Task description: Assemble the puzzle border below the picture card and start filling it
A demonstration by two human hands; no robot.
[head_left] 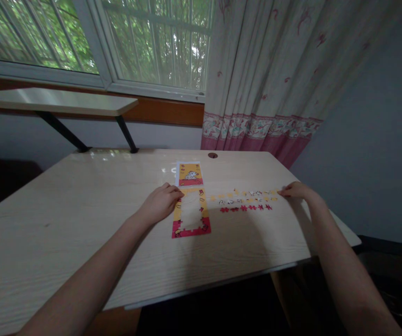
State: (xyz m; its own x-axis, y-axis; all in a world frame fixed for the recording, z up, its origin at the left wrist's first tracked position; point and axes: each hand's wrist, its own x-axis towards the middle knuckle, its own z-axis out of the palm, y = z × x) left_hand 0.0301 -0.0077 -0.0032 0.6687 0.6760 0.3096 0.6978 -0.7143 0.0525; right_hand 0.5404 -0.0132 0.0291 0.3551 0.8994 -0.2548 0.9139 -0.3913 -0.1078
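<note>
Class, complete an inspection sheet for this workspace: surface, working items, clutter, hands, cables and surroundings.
Surface: pale wood-grain table, round hole near its far edge.
Working items: yellow-and-red puzzle border around an open middle; picture card just beyond it; loose pieces in rows to the right.
Clutter: nothing seen.
Hands: left hand at the border's far left corner; right hand at the rows' right end, grip unclear.
Cables: nothing seen.
Surroundings: window, patterned curtain, raised shelf.

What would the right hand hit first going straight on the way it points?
Likely the yellow puzzle piece just left of the right hand; whether they touch is hard to tell.
</note>
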